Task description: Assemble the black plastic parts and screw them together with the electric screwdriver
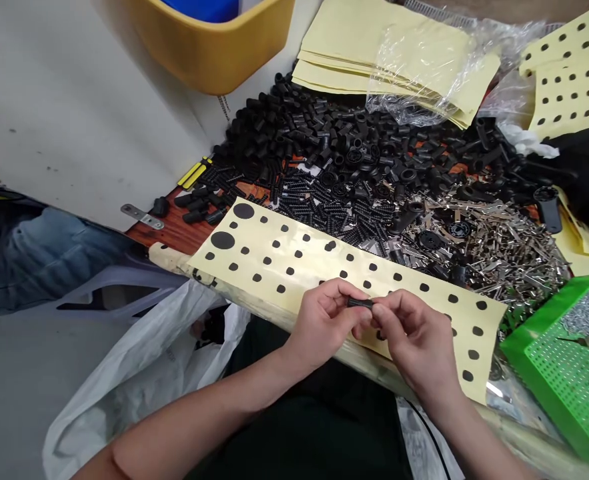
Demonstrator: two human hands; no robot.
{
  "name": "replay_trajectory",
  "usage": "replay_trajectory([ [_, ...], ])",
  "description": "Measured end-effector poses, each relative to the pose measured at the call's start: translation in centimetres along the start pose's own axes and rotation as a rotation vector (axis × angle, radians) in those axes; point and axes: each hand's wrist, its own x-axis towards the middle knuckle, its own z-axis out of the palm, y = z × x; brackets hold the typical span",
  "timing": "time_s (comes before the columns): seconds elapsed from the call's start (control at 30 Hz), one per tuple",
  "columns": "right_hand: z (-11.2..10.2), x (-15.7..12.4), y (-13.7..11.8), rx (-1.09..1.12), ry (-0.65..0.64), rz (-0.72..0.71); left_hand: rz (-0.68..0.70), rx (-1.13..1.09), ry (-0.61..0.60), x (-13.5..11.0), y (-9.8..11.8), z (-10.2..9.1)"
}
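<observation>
My left hand (324,320) and my right hand (414,337) meet over the near edge of the table. Both pinch one small black plastic part (361,303) between their fingertips, the left from the left end, the right from the right end. Under the hands lies a pale yellow backing sheet (294,257) dotted with black round stickers. Behind it spreads a heap of black plastic tubes and caps (334,140), with black springs (334,203) in front and shiny metal clips (514,247) to the right.
A green perforated basket (559,373) of small screws stands at the right. A yellow tub (209,50) sits at the back, stacked yellow sheets (354,47) under clear film beside it. A white plastic bag (139,373) hangs below the table edge at left.
</observation>
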Motion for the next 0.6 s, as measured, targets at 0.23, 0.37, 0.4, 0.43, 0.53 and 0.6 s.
replay_trajectory([
  [0.23,0.6,-0.6,0.1,-0.204,0.157,-0.219,-0.011,0.011,-0.014,-0.1,0.2,0.0],
  [0.37,0.3,-0.2,1.1,-0.384,0.147,-0.588,-0.08,-0.03,-0.069,0.4,0.6,-0.3],
  [0.4,0.1,0.0,1.3,-0.383,0.118,-0.625,-0.09,-0.045,-0.074,0.5,0.6,-0.3],
  [0.43,0.0,0.2,1.4,-0.376,0.096,-0.644,-0.094,-0.058,-0.077,0.6,0.7,-0.3],
  [0.53,-0.2,0.6,1.2,-0.343,0.079,-0.6,-0.091,-0.076,-0.07,0.6,0.6,-0.4],
  [0.6,-0.2,0.5,0.8,-0.271,0.095,-0.466,-0.088,-0.088,-0.069,0.6,0.6,-0.4],
])
